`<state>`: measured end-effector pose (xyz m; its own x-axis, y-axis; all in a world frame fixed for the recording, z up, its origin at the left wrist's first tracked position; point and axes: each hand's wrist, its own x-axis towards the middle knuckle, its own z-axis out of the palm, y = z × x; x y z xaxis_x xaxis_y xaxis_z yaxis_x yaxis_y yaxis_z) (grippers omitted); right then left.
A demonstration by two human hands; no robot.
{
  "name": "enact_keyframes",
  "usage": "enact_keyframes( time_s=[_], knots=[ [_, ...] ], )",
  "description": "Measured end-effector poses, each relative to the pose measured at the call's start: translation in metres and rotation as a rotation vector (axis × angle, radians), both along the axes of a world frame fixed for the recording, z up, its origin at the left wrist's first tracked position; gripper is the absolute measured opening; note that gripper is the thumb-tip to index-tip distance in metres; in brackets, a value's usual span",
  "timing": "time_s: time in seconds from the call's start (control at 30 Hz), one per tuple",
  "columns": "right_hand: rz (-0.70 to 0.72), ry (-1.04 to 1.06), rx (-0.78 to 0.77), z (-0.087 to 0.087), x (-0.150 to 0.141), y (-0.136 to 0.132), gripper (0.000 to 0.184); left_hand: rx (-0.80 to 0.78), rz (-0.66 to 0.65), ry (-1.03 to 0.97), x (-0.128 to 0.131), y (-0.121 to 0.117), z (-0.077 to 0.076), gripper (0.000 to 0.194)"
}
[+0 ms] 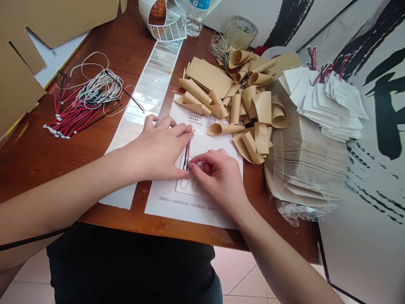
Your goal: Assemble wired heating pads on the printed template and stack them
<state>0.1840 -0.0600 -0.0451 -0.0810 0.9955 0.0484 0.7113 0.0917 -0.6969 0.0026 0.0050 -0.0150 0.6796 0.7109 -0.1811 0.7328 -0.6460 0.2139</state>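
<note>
A white printed sheet (190,211) lies on the wooden table (120,202), with a product code along its lower edge and an outlined shape on it. My left hand (158,150) rests flat on the sheet, fingers apart, beside a short red-and-black wire pair (186,155). My right hand (220,179) pinches a thin pale wire (201,161) between thumb and forefinger, close to that pair. Under my fingers, the wire ends are hidden.
Left of the sheet lie a red, black and white wire bundle (80,105) and a long strip of silvery labels (155,80). Curled tan paper pieces (240,101) pile up to the right, beside a tall stack of tan sheets (306,156) and white tags with wires (329,99).
</note>
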Motion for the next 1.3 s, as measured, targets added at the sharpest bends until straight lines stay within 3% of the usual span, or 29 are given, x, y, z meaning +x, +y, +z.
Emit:
enact_keyframes(
  time_s=[0.47,0.73,0.93,1.07,1.3],
  knots=[
    [-0.02,0.026,-0.004,-0.001,0.001,0.0,0.01,-0.057,0.007,0.008,0.0,0.002,0.002,0.076],
    [0.013,0.114,-0.009,0.003,0.004,0.0,0.016,0.004,0.042,-0.048,0.003,-0.003,-0.004,0.076],
    [0.028,0.154,0.06,0.006,0.009,-0.001,0.009,0.027,0.065,-0.087,0.004,-0.003,-0.007,0.064],
    [0.05,0.14,0.091,0.009,0.01,-0.002,0.014,0.047,0.085,-0.118,0.006,-0.003,-0.008,0.062],
    [-0.007,0.193,0.049,0.013,0.01,-0.001,0.017,0.006,0.119,-0.117,0.009,-0.003,-0.008,0.064]
  ],
)
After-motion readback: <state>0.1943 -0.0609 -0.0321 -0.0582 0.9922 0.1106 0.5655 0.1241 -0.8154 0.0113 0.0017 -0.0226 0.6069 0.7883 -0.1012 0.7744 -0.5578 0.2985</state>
